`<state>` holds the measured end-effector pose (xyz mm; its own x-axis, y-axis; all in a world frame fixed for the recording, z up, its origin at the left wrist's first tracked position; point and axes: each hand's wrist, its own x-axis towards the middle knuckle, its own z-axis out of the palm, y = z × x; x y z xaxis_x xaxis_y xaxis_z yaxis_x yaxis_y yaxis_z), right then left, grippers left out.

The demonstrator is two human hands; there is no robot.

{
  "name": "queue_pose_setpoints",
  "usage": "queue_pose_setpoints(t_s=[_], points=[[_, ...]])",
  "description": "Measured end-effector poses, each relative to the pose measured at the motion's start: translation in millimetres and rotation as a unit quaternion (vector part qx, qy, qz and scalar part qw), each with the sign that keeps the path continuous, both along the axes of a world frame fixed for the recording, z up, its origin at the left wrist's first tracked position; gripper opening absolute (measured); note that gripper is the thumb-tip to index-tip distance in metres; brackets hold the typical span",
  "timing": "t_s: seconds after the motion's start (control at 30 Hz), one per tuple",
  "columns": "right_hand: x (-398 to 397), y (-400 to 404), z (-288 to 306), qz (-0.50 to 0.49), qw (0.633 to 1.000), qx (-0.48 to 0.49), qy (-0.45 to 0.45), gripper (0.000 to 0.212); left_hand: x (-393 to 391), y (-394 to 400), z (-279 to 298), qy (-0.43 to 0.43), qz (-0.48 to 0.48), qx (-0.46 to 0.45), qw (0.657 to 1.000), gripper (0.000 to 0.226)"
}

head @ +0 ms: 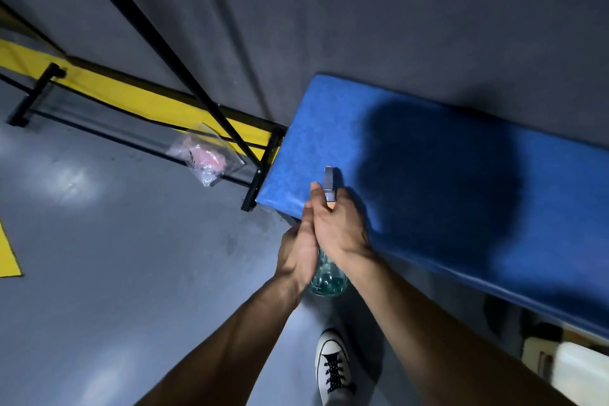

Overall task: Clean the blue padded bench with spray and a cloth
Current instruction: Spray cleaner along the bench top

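The blue padded bench (329, 128) runs from the centre to the right edge along a grey wall, with a dark shadow on its middle. A clear spray bottle (328, 278) with bluish liquid and a grey nozzle (329, 183) is held over the bench's near left corner. My right hand (342, 224) grips the bottle's neck and trigger head. My left hand (296, 252) wraps the bottle's side from the left. No cloth is in view.
A black metal frame (164, 39) and a yellow pad (141, 95) stand left of the bench. A clear plastic bag (206, 158) with pink contents lies on the grey floor. My white shoe (333, 369) is below. Pale objects (573, 369) sit under the bench at right.
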<state>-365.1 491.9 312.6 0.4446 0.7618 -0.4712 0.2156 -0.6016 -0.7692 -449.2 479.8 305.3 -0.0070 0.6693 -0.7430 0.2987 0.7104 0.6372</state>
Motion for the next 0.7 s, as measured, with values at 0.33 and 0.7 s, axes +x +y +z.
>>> queue_pose_setpoints(t_s=[0.33, 0.7], points=[[53, -46, -15, -0.139, 0.99, 0.002, -0.004, 0.042, 55, -29, -12, -0.017, -0.098, -0.012, 0.995, 0.065], [104, -103, -11, -0.164, 0.986, 0.002, -0.034, 0.041, 107, -76, -3, -0.011, -0.164, 0.003, 0.986, 0.062]])
